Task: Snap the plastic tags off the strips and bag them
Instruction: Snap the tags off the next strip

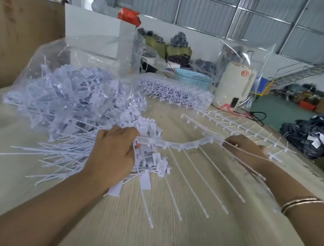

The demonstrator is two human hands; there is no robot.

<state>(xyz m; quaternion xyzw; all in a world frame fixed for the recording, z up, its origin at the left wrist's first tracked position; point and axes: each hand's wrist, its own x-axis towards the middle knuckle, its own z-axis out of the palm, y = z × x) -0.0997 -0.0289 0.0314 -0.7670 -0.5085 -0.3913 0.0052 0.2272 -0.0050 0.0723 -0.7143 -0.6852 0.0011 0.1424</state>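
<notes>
**Mid-snap: two hands bend a strip of white plastic tags over a pale worktop**

Right now both hands are closed on one white plastic tag strip (176, 144). The left hand (116, 147) curls round the strip's left end, with a bunch of loose tags seemingly gathered under its palm. The right hand (245, 147) pinches the right end along with several thin tails. Between them the strip bows upward in an arch, its long axis running left to right across the view. Its remaining tags hang off it with their thin tails pointing toward the viewer, fanned over the pale wood-grain worktop (190, 245).

Judging by the bend, the snapping step is under way; the next move seems to call for a firm twist or pull to free the remaining tags.

Just left of the hands, a heap of loose white tags (69, 107) spills from a wide clear plastic bag (45, 56). Beyond the right hand, two bare white spines (231, 126) lie on the worktop. Farther back sits a second clear bag of strips (174, 92).
</notes>
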